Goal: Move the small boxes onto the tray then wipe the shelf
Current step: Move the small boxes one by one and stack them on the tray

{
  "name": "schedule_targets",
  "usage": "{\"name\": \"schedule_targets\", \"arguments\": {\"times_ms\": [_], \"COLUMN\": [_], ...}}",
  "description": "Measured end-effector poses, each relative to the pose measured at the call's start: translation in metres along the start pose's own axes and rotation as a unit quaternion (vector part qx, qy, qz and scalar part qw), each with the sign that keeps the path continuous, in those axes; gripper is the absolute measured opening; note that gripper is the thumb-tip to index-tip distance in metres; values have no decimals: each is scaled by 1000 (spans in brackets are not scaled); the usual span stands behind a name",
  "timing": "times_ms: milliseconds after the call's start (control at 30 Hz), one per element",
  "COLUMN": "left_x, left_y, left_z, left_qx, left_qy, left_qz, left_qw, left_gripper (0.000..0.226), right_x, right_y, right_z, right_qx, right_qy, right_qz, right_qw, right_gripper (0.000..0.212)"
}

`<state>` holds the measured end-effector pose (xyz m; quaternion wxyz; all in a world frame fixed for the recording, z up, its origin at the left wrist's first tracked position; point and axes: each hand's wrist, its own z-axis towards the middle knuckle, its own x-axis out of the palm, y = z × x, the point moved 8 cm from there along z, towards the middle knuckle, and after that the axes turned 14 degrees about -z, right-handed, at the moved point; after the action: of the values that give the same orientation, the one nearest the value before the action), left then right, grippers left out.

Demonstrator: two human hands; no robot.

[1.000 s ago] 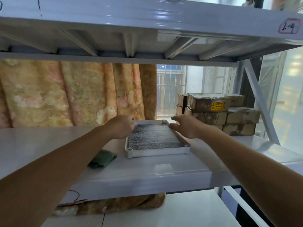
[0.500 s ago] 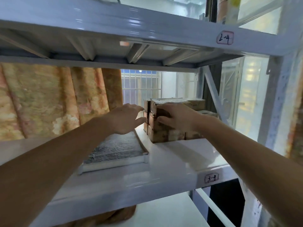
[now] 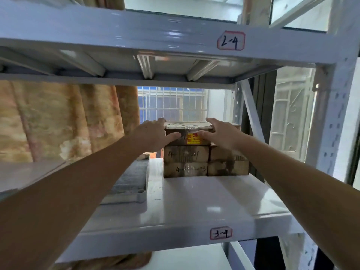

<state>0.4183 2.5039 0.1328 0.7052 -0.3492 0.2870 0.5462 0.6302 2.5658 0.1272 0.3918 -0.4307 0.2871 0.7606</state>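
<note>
Small brown cardboard boxes stand stacked at the back right of the white shelf [image 3: 194, 203]. The top box [image 3: 188, 133] carries a yellow and red label and clear tape. My left hand [image 3: 153, 133] grips its left end, thumb across the front face. Its right end is held by my right hand [image 3: 220, 134], fingers over the top edge. Lower boxes [image 3: 185, 153] with black handwriting sit beneath, and more boxes [image 3: 228, 168] are to the right. The white tray [image 3: 136, 196] with a grey lining lies left of the stack, partly hidden by my left forearm.
The upper shelf beam [image 3: 175, 41] marked 2-4 hangs low over the boxes. A white upright post [image 3: 331, 133] and a diagonal brace [image 3: 251, 115] close off the right side. A floral curtain [image 3: 58, 117] hangs behind on the left, and a barred window [image 3: 171, 102] is behind the stack.
Both hands left the tray and reached right to the box stack, now closing on the ends of the top box. The view swung right, and the green cloth is out of sight.
</note>
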Motion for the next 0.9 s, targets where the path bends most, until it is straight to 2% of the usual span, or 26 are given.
{"name": "schedule_targets", "arguments": {"times_ms": [100, 300, 400, 533, 667, 900], "left_x": [9, 12, 7, -14, -34, -76], "left_y": [3, -6, -7, -5, 1, 52], "left_z": [1, 3, 4, -2, -20, -56], "left_qx": [-5, 18, 12, 32, 59, 15], "left_qy": [20, 11, -13, -80, -117, -144], "left_qz": [-65, -120, -136, -124, -180, -233], "left_qw": [998, 993, 991, 989, 975, 962], "left_gripper": [82, 51, 50, 55, 48, 45], "right_x": [10, 14, 9, -8, -26, -27], "right_y": [-1, 7, 10, 19, 46, 120], "right_z": [3, 9, 9, 5, 2, 10], "right_qx": [5, -2, 1, -4, -38, -99], "right_qy": [12, -32, -48, -83, -111, -108], "right_qz": [22, 29, 37, 52, 100, 137], "right_qw": [1000, 999, 998, 995, 988, 980], "right_gripper": [88, 75, 73, 70, 67, 72]}}
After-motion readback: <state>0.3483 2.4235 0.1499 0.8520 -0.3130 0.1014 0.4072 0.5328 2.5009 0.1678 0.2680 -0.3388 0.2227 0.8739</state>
